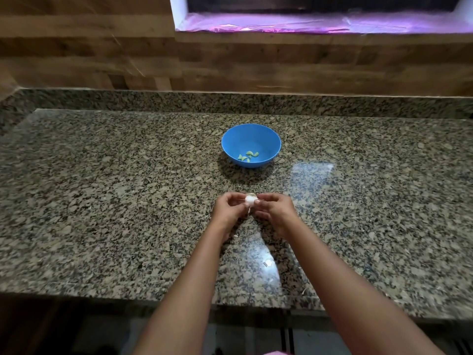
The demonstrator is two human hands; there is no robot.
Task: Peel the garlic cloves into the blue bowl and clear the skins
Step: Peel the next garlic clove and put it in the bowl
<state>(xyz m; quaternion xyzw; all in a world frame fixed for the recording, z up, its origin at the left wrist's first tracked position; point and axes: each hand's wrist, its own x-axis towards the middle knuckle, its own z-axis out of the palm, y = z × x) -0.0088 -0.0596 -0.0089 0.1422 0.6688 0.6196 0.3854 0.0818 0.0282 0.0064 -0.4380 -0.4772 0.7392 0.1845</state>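
A blue bowl (251,134) stands on the granite counter, with several peeled cloves (247,156) lying in its bottom. Nearer to me, my left hand (228,210) and my right hand (275,207) meet over the counter. Both pinch a white garlic piece (250,200) between their fingertips, one from each side. A small white scrap of garlic skin (268,263) lies on the counter below my hands, between my forearms.
The speckled granite counter (128,201) runs wide to left and right, its front edge close to me. A raised granite ledge and a wood-panelled wall (102,60) stand behind the bowl. A window sill (307,24) sits above the wall.
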